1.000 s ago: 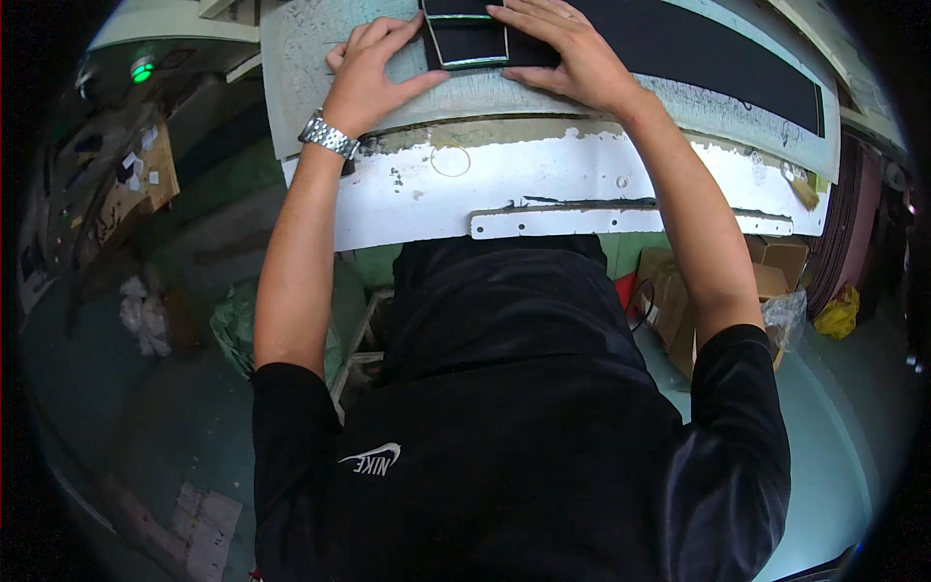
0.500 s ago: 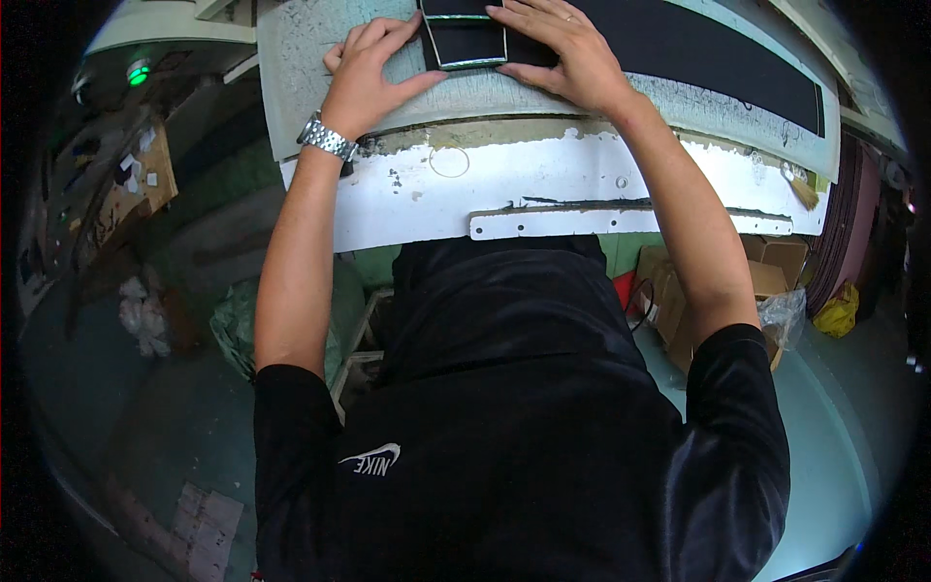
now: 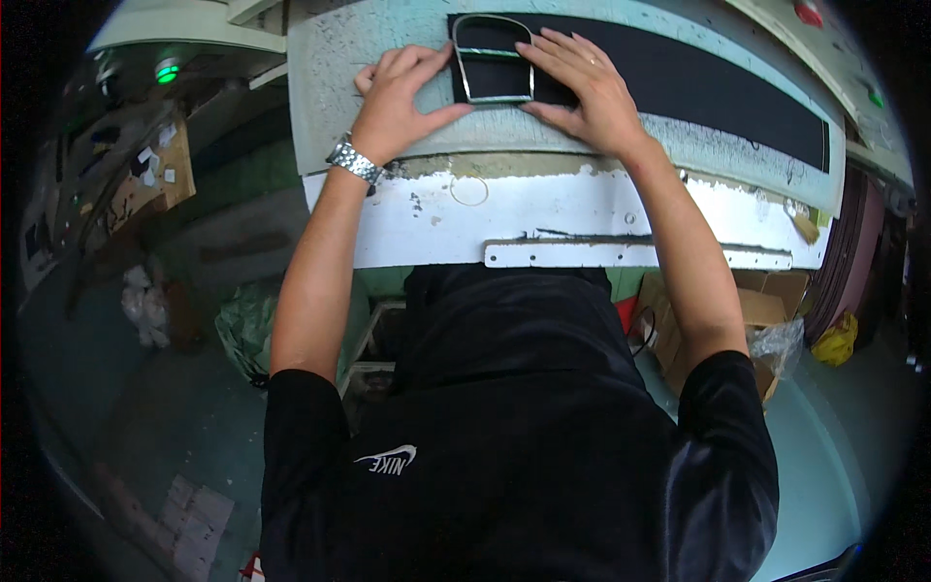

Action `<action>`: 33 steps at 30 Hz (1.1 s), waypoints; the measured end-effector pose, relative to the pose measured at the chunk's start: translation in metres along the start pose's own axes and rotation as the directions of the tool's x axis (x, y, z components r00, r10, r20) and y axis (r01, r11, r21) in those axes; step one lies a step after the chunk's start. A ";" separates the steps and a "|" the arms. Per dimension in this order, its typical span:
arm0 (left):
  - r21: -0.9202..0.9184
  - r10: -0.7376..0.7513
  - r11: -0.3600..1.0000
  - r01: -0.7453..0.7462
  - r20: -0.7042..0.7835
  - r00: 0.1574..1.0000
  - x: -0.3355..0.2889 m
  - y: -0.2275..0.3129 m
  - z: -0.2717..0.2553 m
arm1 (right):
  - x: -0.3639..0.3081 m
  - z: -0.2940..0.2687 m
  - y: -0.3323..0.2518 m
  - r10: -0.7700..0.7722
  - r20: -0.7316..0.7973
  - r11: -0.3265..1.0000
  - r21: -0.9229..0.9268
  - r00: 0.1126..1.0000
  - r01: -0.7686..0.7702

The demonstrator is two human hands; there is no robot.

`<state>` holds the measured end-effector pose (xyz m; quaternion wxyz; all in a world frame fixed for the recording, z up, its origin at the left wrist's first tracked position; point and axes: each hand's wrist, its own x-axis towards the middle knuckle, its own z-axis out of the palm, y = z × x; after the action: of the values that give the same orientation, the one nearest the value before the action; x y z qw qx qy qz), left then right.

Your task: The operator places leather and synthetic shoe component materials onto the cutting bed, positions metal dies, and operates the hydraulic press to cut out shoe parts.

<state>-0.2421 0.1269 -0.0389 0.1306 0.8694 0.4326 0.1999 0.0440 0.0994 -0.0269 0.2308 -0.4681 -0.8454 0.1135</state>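
A metal cutting die (image 3: 497, 99), a thin-walled frame with a rounded far end and a crossbar, rests on the left end of a long black strip of sheet material (image 3: 669, 82). My left hand (image 3: 396, 105), with a metal watch at the wrist, holds the die's left side. Its index finger touches the wall, and the thumb points to the near left corner. My right hand (image 3: 593, 97) grips the right side, fingers at the crossbar's end and thumb by the near right corner. Black material shows through the frame.
Beneath the strip lies a worn pale board (image 3: 335, 87). A chipped white ledge (image 3: 417, 228) runs along the near edge, with a thin ring (image 3: 469, 191) and a small brush (image 3: 803, 223) on it. Cardboard boxes (image 3: 766, 301) stand below at right.
The view has shifted, so the bench appears lower and more of the die's far end shows. Both hands stay at the die's sides, with little visible movement against the black strip.
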 end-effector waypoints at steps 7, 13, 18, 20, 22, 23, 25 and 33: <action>-0.082 -0.043 0.996 0.044 0.006 0.999 -0.002 0.008 -0.003 | 0.004 -0.005 -0.006 0.015 0.049 1.000 0.021 0.999 -0.016; -0.125 -0.089 0.987 0.102 0.101 0.991 0.003 0.010 -0.010 | 0.008 -0.010 -0.007 0.043 0.103 0.999 0.003 0.994 -0.044; -0.118 -0.075 0.989 0.083 0.078 0.994 0.002 0.010 -0.010 | 0.007 -0.012 -0.008 0.034 0.095 0.999 -0.006 0.995 -0.033; -0.104 -0.050 0.993 0.054 0.044 0.998 0.002 0.011 -0.009 | 0.008 -0.014 -0.009 0.019 0.087 1.000 0.022 0.996 -0.021; -0.081 -0.068 0.994 0.074 0.080 0.995 0.000 0.014 -0.011 | 0.004 -0.015 -0.010 0.012 0.064 1.000 0.011 0.998 -0.012; -0.065 -0.051 0.996 0.055 0.058 0.997 -0.002 0.015 -0.011 | 0.004 -0.015 -0.011 0.006 0.064 1.000 0.019 0.998 -0.007; -0.042 -0.097 0.994 0.097 -0.017 0.995 -0.009 0.022 -0.011 | 0.003 -0.017 -0.014 -0.011 0.074 1.000 0.022 0.997 0.009; -0.296 0.095 0.954 -0.052 0.133 0.987 -0.118 0.149 0.018 | -0.044 -0.069 -0.046 0.130 -0.418 0.988 0.136 0.899 -0.079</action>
<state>-0.1936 -0.0573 -0.0231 0.2809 0.8684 0.3550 0.2022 0.0641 0.0355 0.0391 0.4299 -0.5122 -0.7403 0.0695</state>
